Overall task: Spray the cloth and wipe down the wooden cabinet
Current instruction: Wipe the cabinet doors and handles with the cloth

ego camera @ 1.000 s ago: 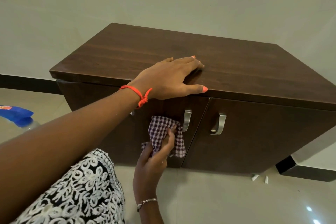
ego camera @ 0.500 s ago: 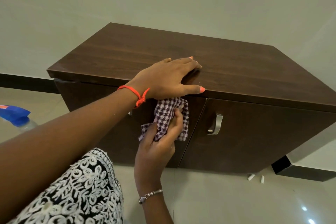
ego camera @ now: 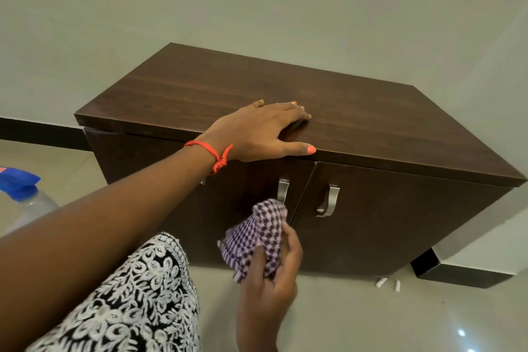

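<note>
left hand (ego camera: pixel 257 131) flat on cabinet (ego camera: pixel 371 123) top at near edge, fingers straight | right hand (ego camera: pixel 271 288) grips bunched checked cloth (ego camera: pixel 257 237) at left door, just below handle (ego camera: pixel 283 190); contact unclear | spray bottle (ego camera: pixel 20 191) far left

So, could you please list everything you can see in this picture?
cabinet: one, dark brown wood, against the wall.
door handles: two, silver, cabinet front.
cloth: one, purple-and-white checked, before the doors.
spray bottle: one, clear with blue top, left edge.
small bits: two, white, floor by cabinet's right corner.
wrist thread: one, orange-red, left wrist.
garment: one, black with white pattern, lower left.
left hand: one, flat on the cabinet top.
right hand: one, grips the cloth.
</note>
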The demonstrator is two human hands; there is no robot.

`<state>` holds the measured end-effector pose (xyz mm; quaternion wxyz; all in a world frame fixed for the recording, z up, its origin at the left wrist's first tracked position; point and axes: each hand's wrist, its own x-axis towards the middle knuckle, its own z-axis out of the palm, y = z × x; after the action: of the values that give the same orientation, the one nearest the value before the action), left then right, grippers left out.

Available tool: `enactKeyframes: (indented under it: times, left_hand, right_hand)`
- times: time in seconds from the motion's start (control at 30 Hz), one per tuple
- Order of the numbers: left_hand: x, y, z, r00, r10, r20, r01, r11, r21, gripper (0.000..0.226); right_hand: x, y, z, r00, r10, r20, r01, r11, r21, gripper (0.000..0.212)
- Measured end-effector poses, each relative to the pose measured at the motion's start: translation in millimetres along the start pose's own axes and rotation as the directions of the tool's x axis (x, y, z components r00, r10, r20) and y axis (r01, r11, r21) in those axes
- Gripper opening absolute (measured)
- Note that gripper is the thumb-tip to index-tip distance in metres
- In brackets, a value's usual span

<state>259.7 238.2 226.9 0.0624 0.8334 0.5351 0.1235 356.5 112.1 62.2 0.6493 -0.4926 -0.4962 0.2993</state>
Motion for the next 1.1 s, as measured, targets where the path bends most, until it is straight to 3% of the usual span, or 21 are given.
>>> enactKeyframes:
  times: [0.07, 0.13, 0.2, 0.37, 0.43, 0.57, 0.77, 1.0, 1.1]
  left_hand:
    - [-2, 1, 0, 1.0, -0.002, 0.005, 0.003, 0.999, -0.035, 0.08]
    - [-2, 3, -2, 1.0, -0.005, 0.002, 0.005, 0.997, -0.079, 0.078]
    - [-3, 4, -4, 1.0, -0.014, -0.01, 0.013, 0.991, -0.134, 0.075]
    - [-6, 6, -5, 0.999, -0.024, -0.037, 0.016, 0.981, -0.191, 0.071]
    - [-6, 7, -5, 0.999, -0.024, -0.034, 0.018, 0.983, -0.181, 0.072]
    - [-4, 5, -4, 0.999, -0.029, -0.018, 0.026, 0.988, -0.153, 0.073]
    - [-3, 3, -3, 0.999, -0.032, -0.014, 0.03, 0.99, -0.137, 0.075]
    - [-2, 2, -2, 0.999, -0.024, -0.025, 0.02, 0.991, -0.135, 0.076]
    - [-2, 2, -2, 0.999, -0.025, -0.031, 0.021, 0.991, -0.132, 0.076]
  right_hand:
    - [6, -20, -2, 0.977, -0.192, -0.091, 0.187, 0.981, -0.053, 0.051]
    - [14, -36, -1, 0.899, -0.417, -0.133, 0.402, 0.907, -0.128, 0.052]
    - [27, -34, 7, 0.84, -0.531, -0.109, 0.499, 0.836, -0.229, 0.044]
    - [53, -6, 26, 0.868, -0.486, 0.096, 0.465, 0.733, -0.496, 0.057]
    - [53, 0, 27, 0.855, -0.498, 0.141, 0.485, 0.676, -0.555, 0.055]
    - [46, 2, 22, 0.869, -0.438, 0.228, 0.47, 0.589, -0.658, 0.07]
    - [36, 11, 11, 0.856, -0.429, 0.288, 0.502, 0.553, -0.665, 0.066]
    - [29, 29, -5, 0.835, -0.421, 0.355, 0.543, 0.523, -0.657, 0.082]
    - [24, 49, -14, 0.859, -0.342, 0.381, 0.512, 0.559, -0.653, 0.091]
